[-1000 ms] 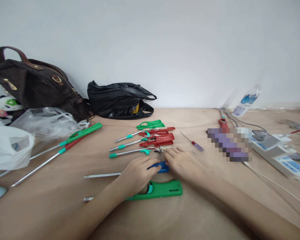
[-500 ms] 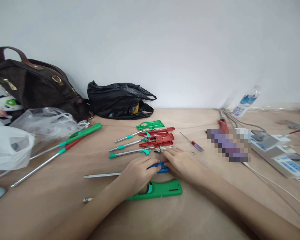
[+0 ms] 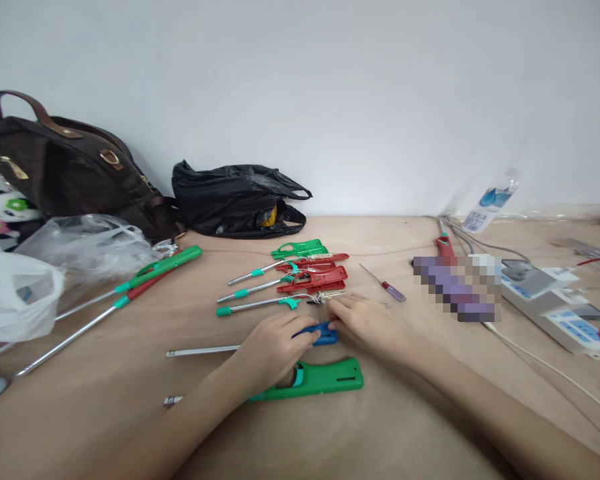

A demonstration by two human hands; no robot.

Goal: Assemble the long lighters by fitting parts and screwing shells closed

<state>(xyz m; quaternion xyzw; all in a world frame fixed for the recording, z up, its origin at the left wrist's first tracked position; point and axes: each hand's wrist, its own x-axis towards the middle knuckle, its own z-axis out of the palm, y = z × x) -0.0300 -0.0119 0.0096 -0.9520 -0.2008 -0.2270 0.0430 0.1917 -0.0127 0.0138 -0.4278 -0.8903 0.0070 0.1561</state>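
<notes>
A blue gas lighter (image 3: 326,334) with a long metal tube lies flat on the table between my hands. My left hand (image 3: 273,343) is closed around the front of its handle and hides much of it. At the handle's rear end, my right hand (image 3: 363,323) grips with thumb and bent fingers; the fingertips are partly hidden. Just nearer to me lies a green gas lighter (image 3: 333,377), its tube passing under my left forearm. Beyond my hands are opened lighters: red handle shells (image 3: 325,277), a green shell (image 3: 300,249), and metal tubes (image 3: 257,305) with teal parts and wires.
A small screwdriver (image 3: 385,285) lies right of the opened lighters. Power strips (image 3: 555,307) with cables, a tilted bottle (image 3: 490,203) and a blurred purple object (image 3: 453,290) are on the right. Plastic bags (image 3: 20,293), a black bag (image 3: 230,200) and a backpack (image 3: 85,170) stand left.
The view has shifted very slightly. Both hands stay on the blue lighter with almost no visible movement.
</notes>
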